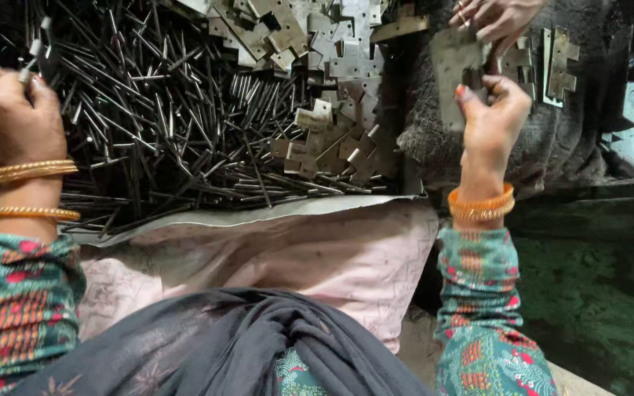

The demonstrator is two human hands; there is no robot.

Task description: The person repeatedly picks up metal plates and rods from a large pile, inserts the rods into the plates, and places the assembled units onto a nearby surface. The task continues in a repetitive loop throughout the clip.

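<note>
My left hand [9,114] is closed at the left edge of a big heap of thin metal pins [163,125], and a few pin ends stick out above its fingers. My right hand [494,114] is raised at the right, pinching a flat grey metal hinge plate [455,70] by its lower edge. Another person's hand [497,18] reaches in from the top and touches the same plate from above. Both my wrists wear gold and orange bangles.
A pile of flat hinge plates [324,66] lies between the pins and a dark cloth-covered block [552,139] that carries a few more plates [559,62]. A pink cloth [317,257] covers my lap below. A dark green surface [596,293] lies at the right.
</note>
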